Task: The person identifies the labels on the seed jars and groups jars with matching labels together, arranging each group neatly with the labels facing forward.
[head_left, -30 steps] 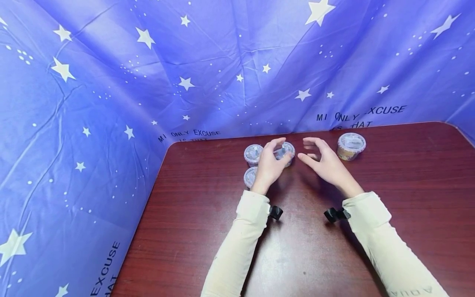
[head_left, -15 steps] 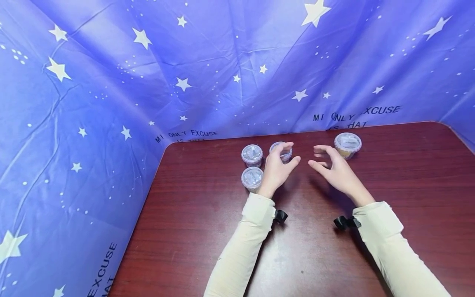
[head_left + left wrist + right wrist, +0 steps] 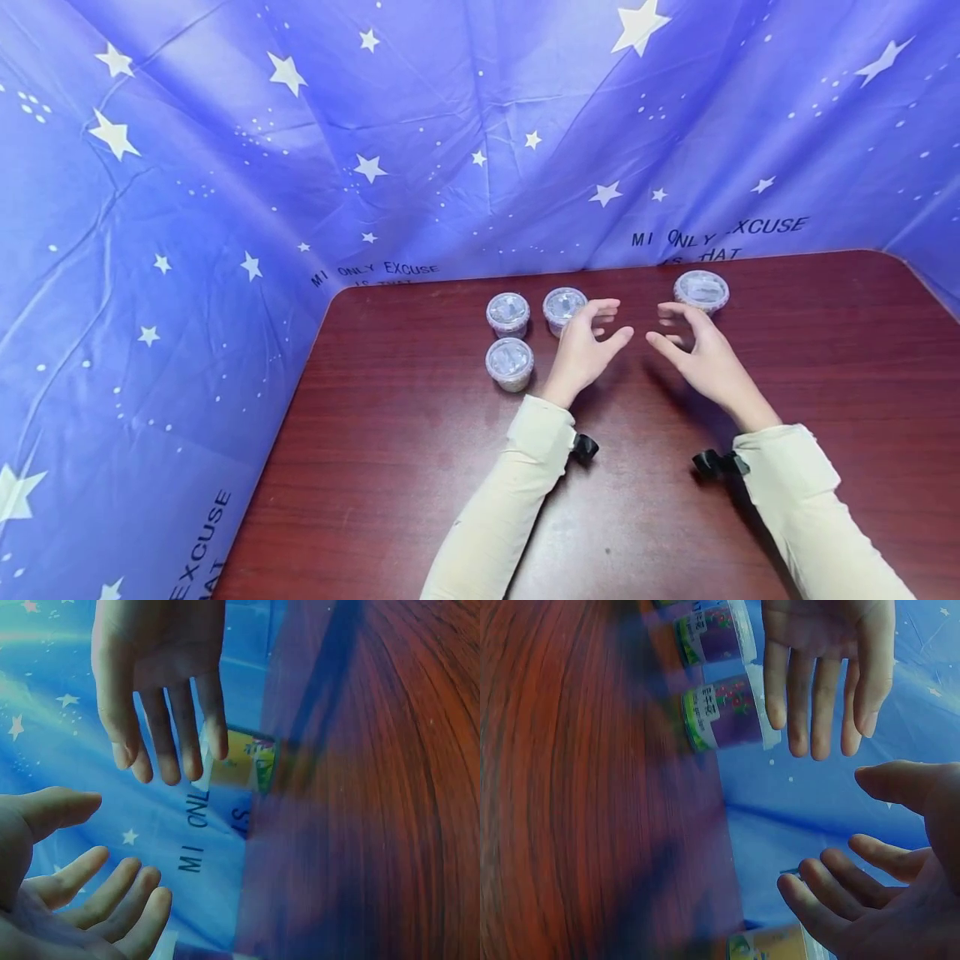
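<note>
Several small round tubs with clear lids stand upright on the table. My left hand (image 3: 588, 346) hovers with nothing in it, fingers spread, just right of the back-middle tub (image 3: 561, 307), partly overlapping it in the head view. Purple labels with flowers show on two tubs, one being the nearer tub (image 3: 735, 712) in the right wrist view. Facing it, my right hand (image 3: 705, 358) is likewise bare, its fingers loosely bent. Behind that hand is the right-hand tub (image 3: 701, 287), whose label looks yellow in the left wrist view. A gap separates the two hands.
Left of the left hand, a back-left tub (image 3: 508, 313) and a front-left tub (image 3: 510, 362) stand close together. The dark red wood-grain table (image 3: 360, 467) meets a blue star-patterned cloth (image 3: 420, 125) along its back and left.
Both hands have shifted right and slightly toward the person. The left hand has come away from over the back-middle tub, while the right hand now overlaps the right-hand tub in view.
</note>
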Action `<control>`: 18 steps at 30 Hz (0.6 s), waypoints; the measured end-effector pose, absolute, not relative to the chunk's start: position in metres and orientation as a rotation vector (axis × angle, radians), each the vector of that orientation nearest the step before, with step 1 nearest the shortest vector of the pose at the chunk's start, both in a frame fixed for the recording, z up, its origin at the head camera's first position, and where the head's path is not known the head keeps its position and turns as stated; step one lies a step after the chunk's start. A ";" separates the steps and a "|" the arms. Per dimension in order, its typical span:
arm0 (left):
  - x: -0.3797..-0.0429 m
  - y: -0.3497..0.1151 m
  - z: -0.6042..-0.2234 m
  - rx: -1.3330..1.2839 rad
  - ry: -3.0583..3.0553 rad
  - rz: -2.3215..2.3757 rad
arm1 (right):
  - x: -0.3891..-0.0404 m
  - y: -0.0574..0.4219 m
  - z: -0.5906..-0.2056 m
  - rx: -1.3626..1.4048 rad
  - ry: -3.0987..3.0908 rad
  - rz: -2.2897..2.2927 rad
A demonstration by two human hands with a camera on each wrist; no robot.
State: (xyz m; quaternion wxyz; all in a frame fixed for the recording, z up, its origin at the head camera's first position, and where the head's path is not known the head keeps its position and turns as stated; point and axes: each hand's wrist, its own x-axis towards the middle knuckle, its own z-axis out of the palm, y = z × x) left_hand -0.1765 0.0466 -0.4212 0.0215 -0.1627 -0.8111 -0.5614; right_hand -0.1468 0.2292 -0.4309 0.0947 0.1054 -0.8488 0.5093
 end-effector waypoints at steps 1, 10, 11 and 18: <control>-0.177 0.048 -0.422 -0.504 -2.515 -1.746 | -0.146 0.231 -0.431 0.308 -2.513 1.507; -0.185 0.064 -0.430 -0.524 -2.528 -1.747 | -0.147 0.248 -0.434 0.304 -2.449 1.484; -0.185 0.066 -0.431 -0.522 -2.534 -1.742 | -0.147 0.250 -0.434 0.302 -2.445 1.485; -0.190 0.077 -0.435 -0.525 -2.556 -1.734 | -0.148 0.265 -0.436 0.242 -2.428 1.487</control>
